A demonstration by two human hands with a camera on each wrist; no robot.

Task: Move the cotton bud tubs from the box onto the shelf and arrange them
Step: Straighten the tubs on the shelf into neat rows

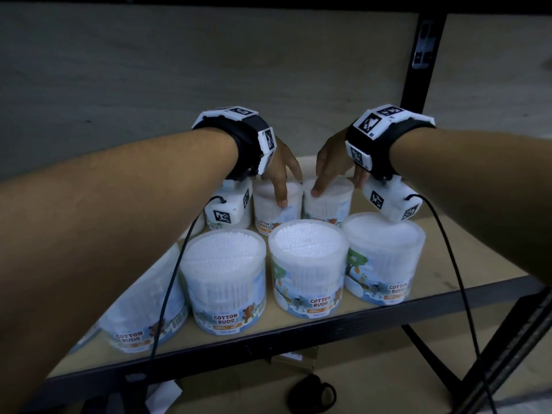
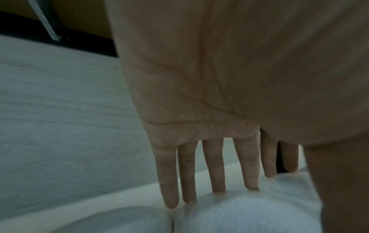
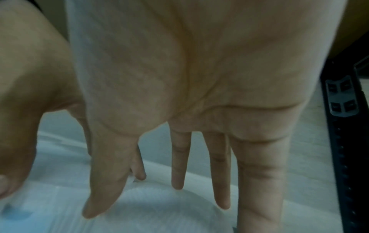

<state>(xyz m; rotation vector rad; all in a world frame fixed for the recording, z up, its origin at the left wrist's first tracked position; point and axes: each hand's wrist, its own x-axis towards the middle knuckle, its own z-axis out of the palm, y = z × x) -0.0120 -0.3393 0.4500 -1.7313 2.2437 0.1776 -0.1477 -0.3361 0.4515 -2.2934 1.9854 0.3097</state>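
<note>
Several clear tubs of white cotton buds stand in two rows on the wooden shelf [image 1: 448, 264]. My left hand [image 1: 280, 174] reaches over one back-row tub [image 1: 268, 210]. Its thumb lies down the near side, and in the left wrist view the left hand's [image 2: 215, 157] fingers go over the far rim of that tub [image 2: 239, 212]. My right hand [image 1: 331, 171] holds the neighbouring back-row tub [image 1: 331, 204] from above, thumb on the near rim. In the right wrist view the right hand's [image 3: 179, 157] fingers spread round the lid of its tub [image 3: 159, 212]. Both tubs stand on the shelf, side by side.
Three front-row tubs [image 1: 307, 264] stand upright; a fourth [image 1: 134, 318] sits partly under my left forearm. Another back-row tub [image 1: 215, 225] is mostly hidden by the wrist camera. A black upright [image 1: 418, 70] is at the right, and cardboard [image 1: 298, 358] lies below.
</note>
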